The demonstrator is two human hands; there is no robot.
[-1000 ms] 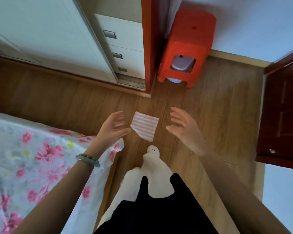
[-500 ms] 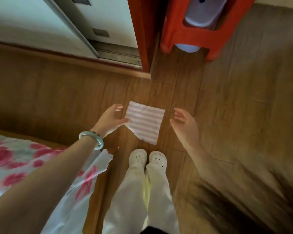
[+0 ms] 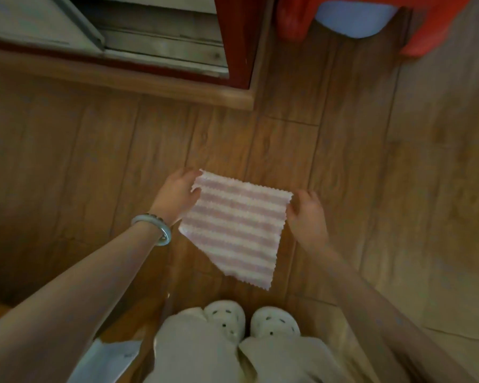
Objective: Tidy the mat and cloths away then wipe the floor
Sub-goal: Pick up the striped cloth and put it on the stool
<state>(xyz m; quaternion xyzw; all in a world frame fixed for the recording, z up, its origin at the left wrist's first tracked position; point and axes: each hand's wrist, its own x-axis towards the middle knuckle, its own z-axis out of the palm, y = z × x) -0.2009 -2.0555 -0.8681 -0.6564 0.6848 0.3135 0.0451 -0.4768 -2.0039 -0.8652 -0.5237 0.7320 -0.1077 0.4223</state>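
Left hand (image 3: 177, 196): thumb lies over the left edge of the striped cloth (image 3: 235, 230), fingers curled behind its upper-left corner; a pinch on that corner. Right hand (image 3: 309, 217): fingers curled at the upper-right corner, thumb along the right edge; grip on that corner, contact partly blurred. Hands well apart, the cloth's top edge spanning the gap between them.

Cloth: pink and white stripes, pinked edges, spread flat and skewed, lowest corner pointing toward the white clogs (image 3: 224, 317); it sits directly between and below the two hands, over the wooden floor (image 3: 94, 161); cannot tell whether it is lifted clear of the boards or touching them.

Pale green bracelet (image 3: 156, 229) on the left wrist. Top of frame: wardrobe sliding track (image 3: 163, 42); beside it to the right a red stool (image 3: 288, 22) with a pale blue container (image 3: 351, 22) under it.
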